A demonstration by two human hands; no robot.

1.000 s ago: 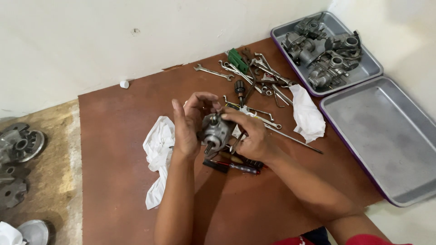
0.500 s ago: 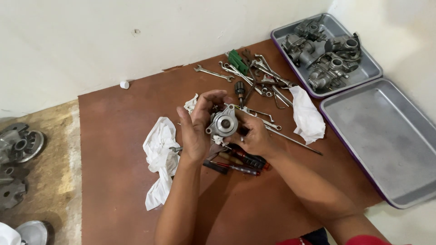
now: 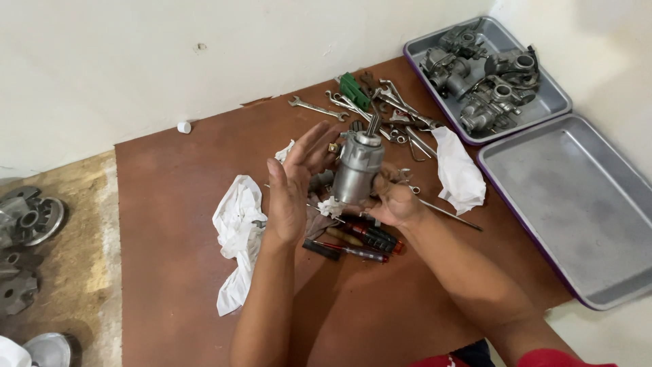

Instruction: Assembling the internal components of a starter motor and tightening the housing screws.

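Note:
My right hand grips the lower end of a grey cylindrical metal motor part, holding it upright with its short shaft pointing up. Just left of the part, my left hand is open with flat, spread fingers, its palm facing the part and close to it. Both hands hover above a brown board on the floor. Under them lie several screwdrivers with dark and red handles.
A white rag lies left of my hands, another white rag to the right. Several wrenches are scattered at the back. A grey tray holds several metal carburettor parts; a second grey tray sits beside it. Round metal parts lie at far left.
The metal part has been turned from lying face-up in both hands to standing upright in my right hand. My left hand has let go and opened flat beside it.

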